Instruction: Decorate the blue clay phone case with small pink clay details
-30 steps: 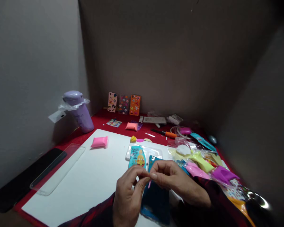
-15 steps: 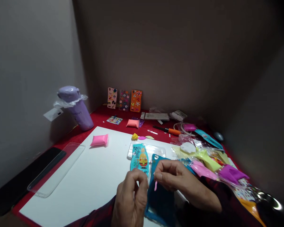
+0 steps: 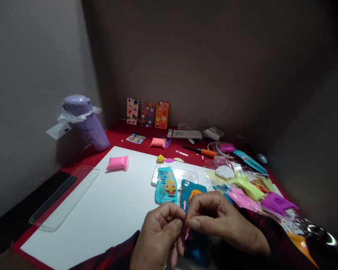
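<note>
My left hand (image 3: pixel 160 234) and my right hand (image 3: pixel 214 219) meet low in the middle, fingertips pinched together on a small strip of pink clay (image 3: pixel 186 232). Under them lies a blue phone case (image 3: pixel 191 191) with an orange shape and a pink bit stuck on it. A blue snack packet (image 3: pixel 166 185) rests just beyond the left hand on a clear phone case (image 3: pixel 186 174). All of it sits on a white board (image 3: pixel 107 210).
A pink clay pack (image 3: pixel 117 163) lies on the board's far left. A purple bottle (image 3: pixel 86 122) stands at the left wall. Three decorated phone cases (image 3: pixel 148 113) lean on the back wall. Coloured clay bags (image 3: pixel 250 191) pile at the right. An orange-handled tool (image 3: pixel 201 151) lies behind.
The hands had parted, the right one dangling the pink strip; now they have come together again nearer to me, both pinching it. The view has tilted slightly.
</note>
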A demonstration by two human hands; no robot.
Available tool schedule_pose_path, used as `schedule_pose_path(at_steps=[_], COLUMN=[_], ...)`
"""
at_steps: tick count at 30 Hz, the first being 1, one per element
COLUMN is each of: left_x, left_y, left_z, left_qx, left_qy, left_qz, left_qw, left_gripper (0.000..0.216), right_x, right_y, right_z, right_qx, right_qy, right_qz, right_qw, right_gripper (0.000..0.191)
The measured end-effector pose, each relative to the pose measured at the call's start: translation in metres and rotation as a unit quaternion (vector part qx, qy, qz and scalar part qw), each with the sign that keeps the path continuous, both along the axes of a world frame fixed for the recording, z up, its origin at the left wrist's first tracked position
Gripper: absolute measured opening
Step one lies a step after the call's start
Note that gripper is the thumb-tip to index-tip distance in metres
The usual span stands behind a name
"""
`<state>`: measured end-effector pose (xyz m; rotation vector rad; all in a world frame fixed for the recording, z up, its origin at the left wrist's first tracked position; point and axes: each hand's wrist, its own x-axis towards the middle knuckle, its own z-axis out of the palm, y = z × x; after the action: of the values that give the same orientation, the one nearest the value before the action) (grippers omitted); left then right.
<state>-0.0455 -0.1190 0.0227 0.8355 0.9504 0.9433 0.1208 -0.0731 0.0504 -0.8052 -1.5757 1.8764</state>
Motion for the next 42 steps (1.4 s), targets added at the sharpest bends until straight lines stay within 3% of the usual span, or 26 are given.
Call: schedule_pose_path(at_steps=[8, 20, 29, 35, 42], left_x=[-0.004, -0.003, -0.004, -0.005, -0.004], left_y=[0.008, 0.008, 0.008, 0.007, 0.007], left_z=[0.0, 0.015, 0.007, 0.006, 0.006], left_qx=[-0.08, -0.131, -0.099, -0.068, -0.1], left_qy=[-0.149, -0.102, -0.088, -0.078, -0.096], left_qz=[-0.059, -0.045, -0.047, -0.061, -0.046], left_qw=[0.984, 0.985, 0.99, 0.993, 0.989], left_gripper=[0.03, 0.033, 0.028, 0.032, 0.022], right_x=[0.0, 0.002, -0.002, -0.003, -0.005], right_y=[0.002, 0.003, 0.001, 0.002, 0.0], right_z=[-0.001, -0.006, -0.005, -0.002, -0.004], right_qx=[-0.006, 0.012, 0.024, 0.139, 0.256], right_qy=[-0.025, -0.015, -0.027, -0.075, -0.116], right_qz=[-0.035, -0.041, -0.061, -0.061, -0.053], right_qw=[0.999, 0.999, 0.997, 0.986, 0.958], right_gripper=[0.023, 0.021, 0.018, 0.018, 0.02])
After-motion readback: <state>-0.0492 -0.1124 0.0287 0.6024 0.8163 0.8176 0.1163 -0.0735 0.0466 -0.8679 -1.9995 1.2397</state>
